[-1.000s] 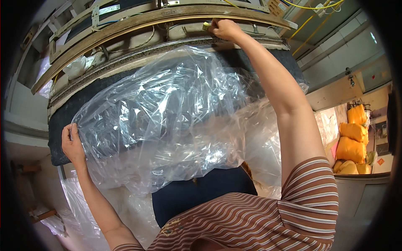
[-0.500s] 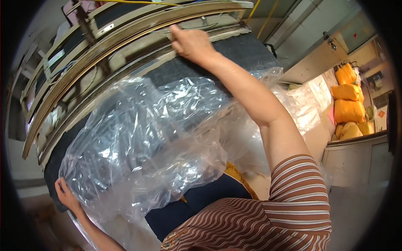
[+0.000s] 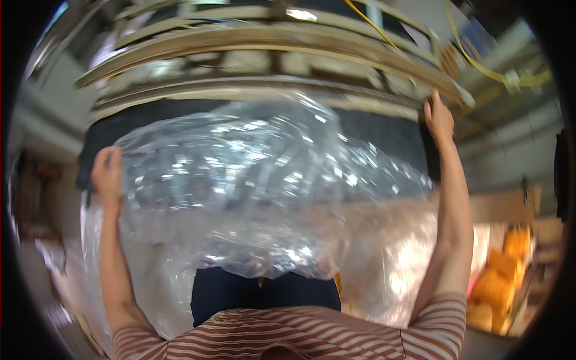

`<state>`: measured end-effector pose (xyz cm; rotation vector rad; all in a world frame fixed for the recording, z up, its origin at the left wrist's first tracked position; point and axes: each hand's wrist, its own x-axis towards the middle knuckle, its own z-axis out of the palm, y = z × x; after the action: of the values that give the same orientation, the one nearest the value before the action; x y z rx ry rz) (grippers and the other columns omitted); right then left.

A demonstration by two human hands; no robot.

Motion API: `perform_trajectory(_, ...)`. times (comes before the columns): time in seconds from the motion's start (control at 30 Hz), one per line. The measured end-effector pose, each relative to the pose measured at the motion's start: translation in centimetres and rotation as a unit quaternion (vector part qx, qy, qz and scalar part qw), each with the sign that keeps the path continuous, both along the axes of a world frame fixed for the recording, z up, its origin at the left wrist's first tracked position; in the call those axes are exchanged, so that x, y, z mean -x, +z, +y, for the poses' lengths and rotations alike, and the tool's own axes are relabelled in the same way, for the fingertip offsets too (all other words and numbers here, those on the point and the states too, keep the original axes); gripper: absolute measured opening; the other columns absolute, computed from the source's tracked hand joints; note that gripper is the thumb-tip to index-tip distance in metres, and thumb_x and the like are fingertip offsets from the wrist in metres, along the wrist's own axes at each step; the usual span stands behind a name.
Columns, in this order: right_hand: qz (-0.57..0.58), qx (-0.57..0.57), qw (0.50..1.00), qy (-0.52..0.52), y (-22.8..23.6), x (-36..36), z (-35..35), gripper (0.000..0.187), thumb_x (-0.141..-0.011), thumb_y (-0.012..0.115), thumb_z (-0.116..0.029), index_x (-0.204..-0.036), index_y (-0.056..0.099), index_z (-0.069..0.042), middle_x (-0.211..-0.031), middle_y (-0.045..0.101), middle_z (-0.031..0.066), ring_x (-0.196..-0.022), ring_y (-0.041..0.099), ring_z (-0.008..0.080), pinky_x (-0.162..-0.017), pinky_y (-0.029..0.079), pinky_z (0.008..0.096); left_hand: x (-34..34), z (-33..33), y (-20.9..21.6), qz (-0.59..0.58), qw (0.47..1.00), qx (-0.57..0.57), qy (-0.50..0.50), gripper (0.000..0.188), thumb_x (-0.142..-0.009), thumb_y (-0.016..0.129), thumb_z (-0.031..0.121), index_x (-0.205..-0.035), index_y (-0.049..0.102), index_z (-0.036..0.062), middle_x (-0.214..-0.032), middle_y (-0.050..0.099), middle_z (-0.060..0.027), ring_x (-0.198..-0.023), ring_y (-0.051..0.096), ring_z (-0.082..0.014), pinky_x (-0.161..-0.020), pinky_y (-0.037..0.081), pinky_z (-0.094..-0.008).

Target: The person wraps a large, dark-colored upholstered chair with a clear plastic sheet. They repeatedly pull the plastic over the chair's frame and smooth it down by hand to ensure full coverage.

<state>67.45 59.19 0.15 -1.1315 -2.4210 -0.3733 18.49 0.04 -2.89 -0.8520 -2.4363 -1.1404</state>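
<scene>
A crumpled clear plastic sheet (image 3: 240, 174) lies over a dark padded surface (image 3: 162, 113) and hangs toward my waist. My left hand (image 3: 107, 175) is closed on the sheet's left edge, fingers curled over it. At the far right, my right hand (image 3: 441, 119) is closed beside the right end of the dark surface, just below a long pale bar (image 3: 270, 45). Its fingers are bent and partly blurred; whatever they hold, if anything, cannot be made out. Both arms are spread wide, with the sheet between them.
A machine frame with several long rails (image 3: 264, 81) runs across the far side. Yellow hoses (image 3: 480, 57) hang at the upper right. Orange bundles (image 3: 501, 276) are stacked at the lower right. More clear plastic (image 3: 384, 252) hangs down near my right arm.
The view has turned and now faces the machine squarely. My right hand has gone from the middle of the rails to their right end. My left hand remains at the sheet's left edge.
</scene>
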Motion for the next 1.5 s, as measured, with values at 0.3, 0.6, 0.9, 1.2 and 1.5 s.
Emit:
perform_trajectory(0.3, 0.004, 0.012, 0.987, 0.163, 0.8, 23.8, -20.0, 0.016, -0.086, 0.056, -0.016, -0.098, 0.047, -0.012, -0.072, 0.063, 0.015, -0.067, 0.061, 0.0383, -0.057, 0.044, 0.0507, -1.4, -0.5, 1.2, 0.007, 0.999, -0.04, 0.023, 0.013, -0.085, 0.063, 0.02, -0.087, 0.064, 0.0074, -0.083, 0.063, -0.0073, -0.076, 0.062, -0.0262, -0.067, 0.046, -0.0331)
perform_trajectory(0.6, 0.041, -0.032, 0.944, 0.325, 0.7, 43.9, -35.2, 0.008, -0.088, 0.05, -0.015, -0.093, 0.047, -0.009, -0.066, 0.062, 0.0163, -0.061, 0.062, 0.0371, -0.052, 0.045, 0.049, -0.4, -2.3, 0.8, 0.021, 0.997, -0.065, 0.022, 0.013, -0.085, 0.063, 0.022, -0.085, 0.062, 0.0088, -0.082, 0.063, -0.0066, -0.076, 0.062, -0.0303, -0.064, 0.046, -0.0388)
perform_trajectory(0.9, 0.066, -0.002, 0.91, 0.41, -0.7, 61.2, -47.8, 0.016, -0.084, 0.051, -0.015, -0.1, 0.047, -0.012, -0.068, 0.064, 0.0179, -0.065, 0.064, 0.0384, -0.055, 0.048, 0.0491, 0.6, -3.2, -0.1, 0.022, 0.997, -0.076, 0.024, 0.013, -0.083, 0.064, 0.016, -0.078, 0.057, 0.0065, -0.076, 0.059, -0.0076, -0.073, 0.061, -0.0299, -0.064, 0.047, -0.0405)
perform_trajectory(1.2, 0.141, 0.022, 0.901, 0.41, -1.0, 60.9, -46.8, 0.014, -0.082, 0.053, -0.013, -0.096, 0.052, -0.012, -0.067, 0.063, 0.0165, -0.065, 0.063, 0.0381, -0.057, 0.046, 0.0497, 0.5, -2.6, 0.1, 0.02, 0.998, -0.048, 0.047, 0.013, -0.086, 0.061, 0.021, -0.088, 0.062, 0.008, -0.085, 0.063, -0.0105, -0.078, 0.061, -0.0332, -0.065, 0.046, -0.0393)
perform_trajectory(1.5, 0.078, 0.019, 0.967, 0.241, 0.3, 32.6, -27.0, 0.014, -0.081, 0.055, -0.012, -0.093, 0.047, -0.011, -0.063, 0.061, 0.0127, -0.064, 0.061, 0.0371, -0.054, 0.044, 0.0496, 0.4, -1.4, -0.6, 0.022, 0.999, -0.009, 0.028, 0.022, -0.09, 0.062, 0.027, -0.095, 0.065, 0.0057, -0.088, 0.066, -0.0089, -0.079, 0.062, -0.021, -0.073, 0.047, -0.031)
